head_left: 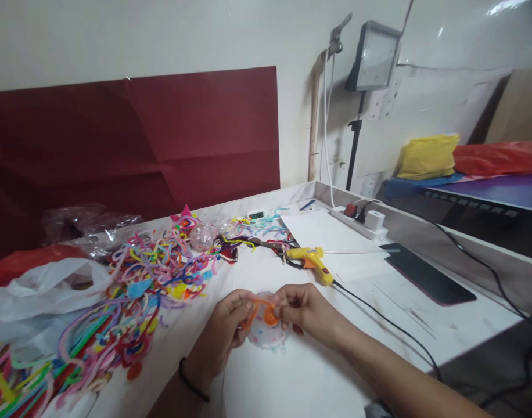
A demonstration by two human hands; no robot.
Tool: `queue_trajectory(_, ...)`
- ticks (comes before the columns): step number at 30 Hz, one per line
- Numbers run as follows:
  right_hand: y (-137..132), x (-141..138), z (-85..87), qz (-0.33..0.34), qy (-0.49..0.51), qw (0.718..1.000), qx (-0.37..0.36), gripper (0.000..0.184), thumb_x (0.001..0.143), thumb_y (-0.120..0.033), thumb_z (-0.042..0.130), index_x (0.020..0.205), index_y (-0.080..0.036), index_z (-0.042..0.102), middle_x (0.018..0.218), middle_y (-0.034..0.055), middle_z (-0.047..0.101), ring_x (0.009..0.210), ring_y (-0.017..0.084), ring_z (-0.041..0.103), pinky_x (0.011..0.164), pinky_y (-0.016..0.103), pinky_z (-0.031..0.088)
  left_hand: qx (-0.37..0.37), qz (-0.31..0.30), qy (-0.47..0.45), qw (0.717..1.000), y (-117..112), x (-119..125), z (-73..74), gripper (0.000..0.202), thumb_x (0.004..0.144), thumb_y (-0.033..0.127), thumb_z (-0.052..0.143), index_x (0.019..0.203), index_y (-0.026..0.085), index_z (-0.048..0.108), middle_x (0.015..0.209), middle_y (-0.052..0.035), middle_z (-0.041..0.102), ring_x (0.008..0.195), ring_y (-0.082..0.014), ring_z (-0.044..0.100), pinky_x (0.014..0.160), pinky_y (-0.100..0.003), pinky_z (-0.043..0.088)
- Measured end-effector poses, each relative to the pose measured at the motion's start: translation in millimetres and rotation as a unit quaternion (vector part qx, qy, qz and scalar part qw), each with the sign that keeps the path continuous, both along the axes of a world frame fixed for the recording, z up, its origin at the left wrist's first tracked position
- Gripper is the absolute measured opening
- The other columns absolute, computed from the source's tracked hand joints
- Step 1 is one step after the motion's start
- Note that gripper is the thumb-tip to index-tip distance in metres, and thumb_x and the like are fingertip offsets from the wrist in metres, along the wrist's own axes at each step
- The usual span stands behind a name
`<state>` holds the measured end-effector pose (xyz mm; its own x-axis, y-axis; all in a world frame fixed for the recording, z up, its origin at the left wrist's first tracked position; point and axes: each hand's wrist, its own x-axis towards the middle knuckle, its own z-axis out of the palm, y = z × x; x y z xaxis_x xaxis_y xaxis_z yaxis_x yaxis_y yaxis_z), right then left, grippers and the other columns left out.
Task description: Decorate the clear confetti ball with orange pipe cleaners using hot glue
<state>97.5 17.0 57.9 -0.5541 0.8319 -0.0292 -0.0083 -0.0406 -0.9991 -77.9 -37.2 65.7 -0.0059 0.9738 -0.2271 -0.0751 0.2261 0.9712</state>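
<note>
Our left hand [226, 325] and right hand [310, 313] pinch orange coiled strand [270, 316]; around, we list yellow glue gun [318, 264], tangled strands [155, 255], power strip [357, 225].

The person's left grip [232, 320] and right grip [304, 312] pinch a curled, fuzzy orange strip [270, 316] over a clear, colour-flecked round object [261, 338] at the near side of the pale worktop [405, 291]. A tangled heap of multicoloured fuzzy strips [157, 264] spreads left; a yellow-and-orange glue gun [313, 257] lies farther off, right of centre.
</note>
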Motion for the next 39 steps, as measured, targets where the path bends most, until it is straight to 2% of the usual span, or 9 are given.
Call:
queue_trajectory(10,9,9,6.7,0.040,-0.023,0.999,-0.018,0.016,0.059,-0.022,0.063,0.071,-0.014,0.070,0.053,-0.0024,0.061,0.042,0.007,0.047,0.036,0.018,0.032,0.007,0.004,0.038,0.999,7,-8,-3.7,0.031,0.070,0.038,0.068,0.087,0.014,0.060,0.048,0.0103,0.043,0.034,-0.0001,0.023,0.034,-0.014,0.012)
queue_trajectory(16,22,1,7.6,0.007,-0.034,0.999,-0.002,0.013,0.062,-0.022,0.067,0.072,-0.015,0.066,0.048,-0.0051,0.057,0.040,0.008,0.045,0.035,0.018,0.032,0.032,0.011,0.031,0.999,10,-13,-8.7,0.029,0.069,0.034,0.067,0.090,0.019,0.054,0.059,0.0079,0.052,0.038,-0.0044,0.042,0.031,-0.013,0.025)
queue_trajectory(20,30,-7,13.8,-0.001,-0.030,1.000,0.000,0.010,0.063,-0.020,0.067,0.070,-0.016,0.061,0.047,-0.0057,0.058,0.040,0.008,0.047,0.034,0.017,0.033,0.055,0.015,0.026,0.998,13,-18,-9.6,0.023,0.070,0.034,0.063,0.084,0.021,0.050,0.061,0.0069,0.052,0.042,-0.0065,0.047,0.033,-0.014,0.030)
queue_trajectory(25,32,-14,19.6,0.012,-0.033,0.999,0.002,0.007,0.064,-0.017,0.066,0.068,-0.016,0.061,0.045,-0.0061,0.057,0.037,0.007,0.044,0.034,0.017,0.032,0.102,0.046,0.074,0.991,12,-18,-4.0,0.025,0.079,0.042,0.054,0.084,0.018,0.055,0.072,-0.0021,0.059,0.056,-0.0132,0.058,0.037,-0.017,0.035)
queue_trajectory(28,32,-18,18.2,0.020,-0.036,0.999,0.002,0.007,0.063,-0.017,0.065,0.069,-0.016,0.061,0.044,-0.0063,0.057,0.035,0.006,0.043,0.034,0.017,0.033,0.165,0.093,0.122,0.974,8,-14,-0.1,0.031,0.075,0.045,0.060,0.092,0.018,0.058,0.091,-0.0069,0.062,0.078,-0.0195,0.063,0.047,-0.022,0.044)
queue_trajectory(31,29,-21,15.8,0.023,-0.038,0.999,0.000,0.011,0.062,-0.020,0.066,0.070,-0.016,0.059,0.046,-0.0063,0.057,0.037,0.007,0.046,0.034,0.017,0.033,0.239,0.088,0.211,0.944,3,-8,-1.1,0.049,0.054,0.028,0.079,0.100,0.020,0.065,0.111,-0.0082,0.063,0.102,-0.0263,0.059,0.076,-0.031,0.052)
queue_trajectory(33,25,-24,15.2,0.025,-0.041,0.999,0.003,0.016,0.061,-0.024,0.066,0.071,-0.017,0.057,0.049,-0.0063,0.058,0.039,0.008,0.049,0.034,0.017,0.034,0.297,0.049,0.321,0.898,1,-5,-5.1,0.047,0.061,0.022,0.076,0.106,0.022,0.066,0.109,-0.0071,0.067,0.104,-0.0263,0.061,0.089,-0.035,0.050)
queue_trajectory(35,21,-25,16.2,0.024,-0.053,0.998,0.015,0.020,0.062,-0.030,0.067,0.073,-0.018,0.054,0.050,-0.0066,0.057,0.040,0.008,0.051,0.036,0.018,0.036,0.327,0.025,0.393,0.859,0,-3,-10.2,0.037,0.076,0.023,0.065,0.113,0.022,0.064,0.107,-0.0073,0.070,0.101,-0.0240,0.064,0.091,-0.034,0.050)
queue_trajectory(39,23,-13,23.5,0.015,-0.115,0.990,0.079,0.026,0.073,-0.043,0.062,0.077,-0.018,0.058,0.056,-0.0016,0.063,0.047,0.012,0.058,0.041,0.021,0.042,0.338,0.037,0.428,0.837,1,-5,-16.2,0.030,0.085,0.027,0.057,0.113,0.019,0.065,0.106,-0.0087,0.072,0.098,-0.0226,0.068,0.086,-0.030,0.054)
